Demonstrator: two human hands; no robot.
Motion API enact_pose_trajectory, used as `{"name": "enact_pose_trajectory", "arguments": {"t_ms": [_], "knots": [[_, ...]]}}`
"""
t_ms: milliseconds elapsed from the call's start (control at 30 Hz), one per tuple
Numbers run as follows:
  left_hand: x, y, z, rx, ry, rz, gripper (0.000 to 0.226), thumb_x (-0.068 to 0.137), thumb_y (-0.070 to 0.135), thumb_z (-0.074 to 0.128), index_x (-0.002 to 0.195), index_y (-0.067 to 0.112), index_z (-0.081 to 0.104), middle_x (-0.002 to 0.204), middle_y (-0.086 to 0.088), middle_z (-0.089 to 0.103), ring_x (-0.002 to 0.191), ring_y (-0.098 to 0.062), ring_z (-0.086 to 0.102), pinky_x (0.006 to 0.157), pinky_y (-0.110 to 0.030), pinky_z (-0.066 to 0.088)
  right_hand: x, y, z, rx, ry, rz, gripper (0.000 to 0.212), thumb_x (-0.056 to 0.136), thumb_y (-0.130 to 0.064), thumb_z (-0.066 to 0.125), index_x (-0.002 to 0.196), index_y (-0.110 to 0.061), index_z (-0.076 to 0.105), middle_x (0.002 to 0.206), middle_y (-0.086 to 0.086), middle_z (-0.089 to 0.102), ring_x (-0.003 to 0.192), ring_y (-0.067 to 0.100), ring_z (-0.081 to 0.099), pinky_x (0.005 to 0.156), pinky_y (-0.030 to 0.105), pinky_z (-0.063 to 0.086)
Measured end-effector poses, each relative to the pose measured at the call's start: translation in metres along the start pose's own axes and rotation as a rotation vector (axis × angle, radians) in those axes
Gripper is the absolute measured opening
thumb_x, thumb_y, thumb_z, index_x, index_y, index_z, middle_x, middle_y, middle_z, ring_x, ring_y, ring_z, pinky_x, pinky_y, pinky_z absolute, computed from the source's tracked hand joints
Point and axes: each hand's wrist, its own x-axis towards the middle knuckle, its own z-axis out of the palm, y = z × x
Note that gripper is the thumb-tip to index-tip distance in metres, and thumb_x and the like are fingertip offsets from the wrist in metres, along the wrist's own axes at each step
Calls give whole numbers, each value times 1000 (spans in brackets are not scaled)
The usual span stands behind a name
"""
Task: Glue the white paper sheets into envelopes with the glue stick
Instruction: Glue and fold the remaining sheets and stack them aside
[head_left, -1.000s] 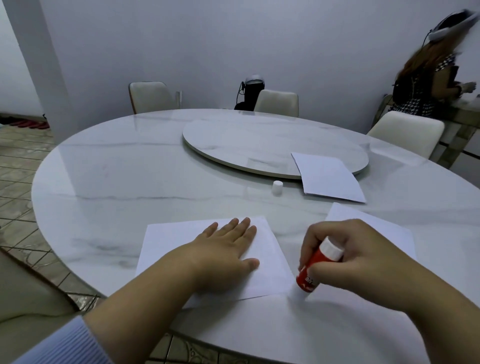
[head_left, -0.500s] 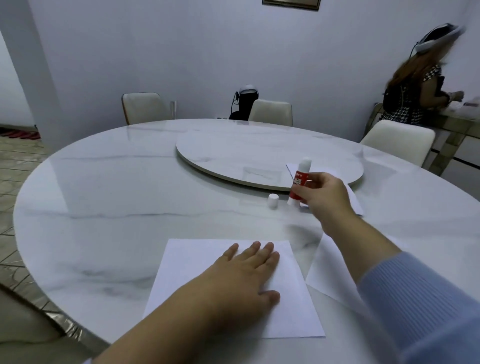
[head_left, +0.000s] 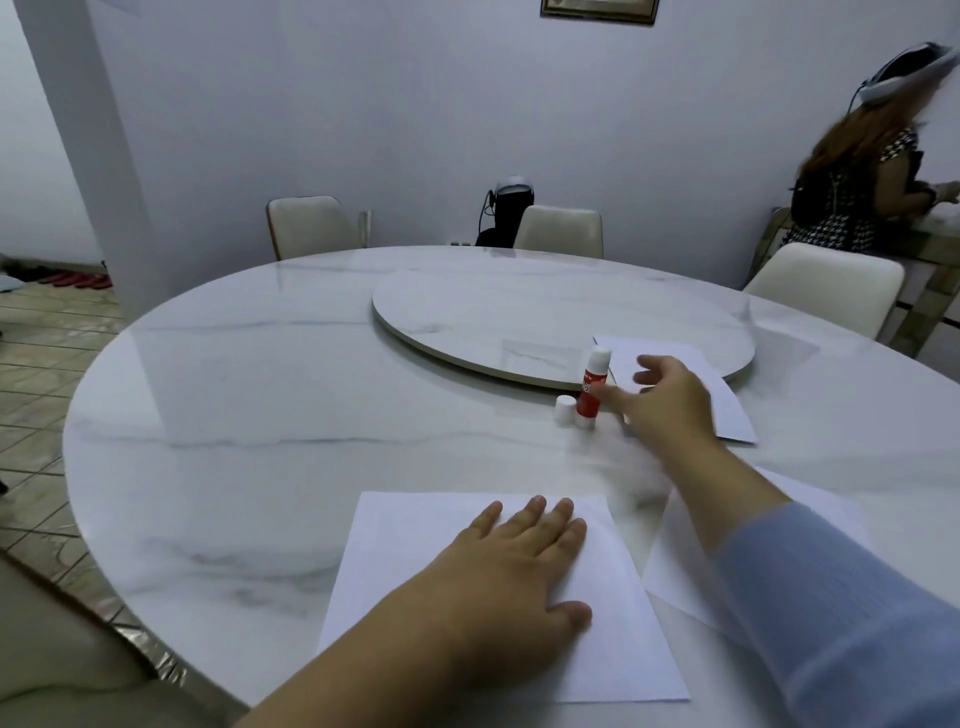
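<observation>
A folded white sheet (head_left: 410, 561) lies near the table's front edge, and my left hand (head_left: 514, 566) rests flat on it. The red glue stick (head_left: 591, 388) stands upright on the marble table (head_left: 260, 415) beside its small white cap (head_left: 564, 409). My right hand (head_left: 670, 405) is just right of the stick with fingers spread, apart from it or barely touching. A second white sheet (head_left: 831, 514) lies under my right forearm. A third sheet (head_left: 727, 410) rests partly on the turntable's edge, behind my right hand.
A round marble turntable (head_left: 519, 317) sits in the table's middle. White chairs (head_left: 826, 291) stand around the far side. A person (head_left: 862, 171) with a headset stands at the back right by a counter. A black appliance (head_left: 506, 210) sits by the wall.
My right hand carried the glue stick from the near sheet to beside the cap, stood it upright and let go. My left hand stayed flat on the sheet.
</observation>
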Motion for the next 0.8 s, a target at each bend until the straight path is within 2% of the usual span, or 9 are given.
{"name": "enact_pose_trajectory", "arguments": {"t_ms": [100, 233, 333, 467, 533, 600, 667, 733, 800], "knots": [[1, 0, 1, 12, -24, -2, 65, 94, 48, 25, 146, 32, -12, 153, 17, -20, 138, 1, -22, 114, -30, -16, 0, 12, -70, -223, -108, 20, 62, 64, -28, 87, 118, -10, 64, 105, 4, 65, 91, 19, 59, 79, 30, 44], [6, -2, 0, 46, -49, 6, 65, 95, 47, 23, 146, 32, -14, 153, 17, -22, 137, 2, -23, 112, -28, -17, -32, 41, -151, -818, -551, 216, 91, 61, -45, 85, 140, -23, 45, 141, -3, 51, 123, 17, 50, 102, 28, 34], [13, -2, -3, 54, -59, 21, 64, 95, 47, 23, 145, 33, -15, 152, 18, -23, 135, 5, -23, 110, -26, -18, -53, 60, -172, -797, -479, 174, 90, 63, -46, 83, 142, -30, 41, 142, -5, 49, 124, 16, 48, 102, 27, 34], [24, 5, -5, -12, -7, 62, 64, 94, 44, 29, 147, 35, -6, 154, 19, -18, 128, 12, -22, 106, -20, -16, -61, 73, -192, -834, -246, 136, 75, 54, -41, 88, 123, -31, 60, 113, -1, 64, 98, 20, 56, 83, 31, 45], [27, 9, -5, -149, 63, 61, 65, 91, 42, 41, 147, 37, 8, 154, 22, -10, 127, 14, -19, 106, -17, -10, -61, 75, -210, -734, -188, 95, 49, 52, -39, 91, 96, -28, 72, 93, -3, 68, 83, 20, 60, 68, 32, 46], [27, 11, -7, -319, 194, 25, 62, 88, 38, 52, 144, 37, 23, 155, 24, -1, 134, 13, -11, 107, -16, -1, -68, 68, -231, -514, -87, 82, 39, 42, -42, 92, 75, -30, 75, 83, -1, 74, 75, 23, 66, 58, 35, 53], [22, 14, -14, -431, 406, -25, 51, 90, 37, 53, 137, 40, 35, 154, 22, 16, 139, 7, 7, 108, -16, 11, -75, 58, -245, -182, -31, 121, 48, 41, -40, 90, 85, -26, 76, 86, 4, 76, 74, 30, 72, 61, 38, 60], [7, 24, -24, -708, 570, -49, 40, 88, 45, 52, 127, 50, 43, 145, 21, 38, 131, 1, 32, 100, -20, 28, -84, 49, -244, 160, -56, 141, 66, 39, -36, 88, 101, -18, 72, 91, 7, 76, 73, 26, 74, 59, 34, 60], [-11, 43, -31, -1063, 575, 25, 50, 76, 63, 54, 123, 65, 35, 133, 23, 49, 125, -3, 44, 97, -27, 36, -96, 29, -223, 351, -24, 95, 68, 36, -38, 87, 99, -15, 72, 86, 1, 78, 69, 16, 74, 51, 25, 57]]}}
